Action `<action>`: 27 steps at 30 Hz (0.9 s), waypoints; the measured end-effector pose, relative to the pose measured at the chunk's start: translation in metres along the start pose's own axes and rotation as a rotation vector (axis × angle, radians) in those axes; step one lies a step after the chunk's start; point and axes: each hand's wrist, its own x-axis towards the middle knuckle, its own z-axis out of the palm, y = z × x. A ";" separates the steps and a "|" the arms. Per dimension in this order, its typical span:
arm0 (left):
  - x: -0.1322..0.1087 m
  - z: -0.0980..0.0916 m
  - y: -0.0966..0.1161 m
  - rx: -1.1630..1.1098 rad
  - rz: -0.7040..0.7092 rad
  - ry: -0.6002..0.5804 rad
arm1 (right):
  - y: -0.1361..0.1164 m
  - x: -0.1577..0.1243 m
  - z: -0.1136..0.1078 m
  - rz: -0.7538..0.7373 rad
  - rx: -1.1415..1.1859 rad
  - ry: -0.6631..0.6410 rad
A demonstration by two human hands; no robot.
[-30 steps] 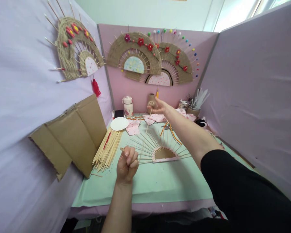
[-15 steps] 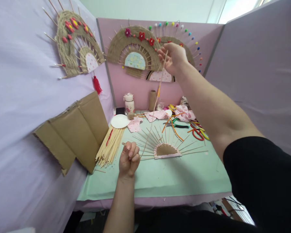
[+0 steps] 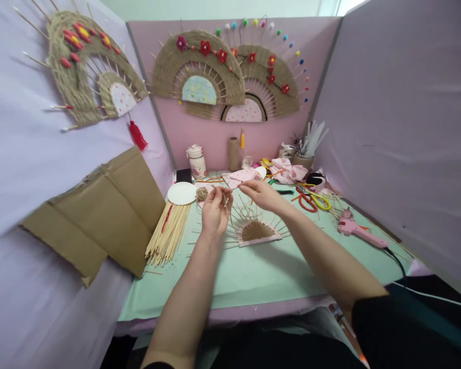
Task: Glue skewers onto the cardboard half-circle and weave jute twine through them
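Note:
Above the table, my left hand (image 3: 216, 207) is closed on a length of thin tan twine (image 3: 234, 188). Close to its right, my right hand (image 3: 259, 193) pinches the same twine between thumb and fingertips. Loose loops of it hang below my hands. Beneath them lies a half-round cardboard piece (image 3: 256, 231) with a pink-and-white edge, thin sticks fanning out from its curve. A small ball of twine (image 3: 202, 193) rests just left of my left hand.
At left are a bundle of wooden sticks (image 3: 168, 233), a white oval (image 3: 182, 193) and folded cardboard (image 3: 96, 210). Scissors (image 3: 318, 201) and a pink glue gun (image 3: 361, 231) lie at right. A bottle (image 3: 196, 161) stands behind. Finished fans (image 3: 200, 66) hang on the partitions.
My right hand has come down from high up to beside my left hand. My left hand has moved up and forward. The twine stretched between them has slackened into loops.

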 end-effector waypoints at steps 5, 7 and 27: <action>0.006 -0.013 -0.015 0.061 0.007 0.066 | -0.011 -0.032 0.043 0.011 0.375 0.081; 0.006 -0.016 -0.018 0.082 0.018 0.064 | -0.012 -0.035 0.052 0.039 0.487 0.024; 0.010 -0.019 -0.013 -0.030 -0.070 0.077 | 0.002 -0.054 0.070 0.093 0.125 -0.107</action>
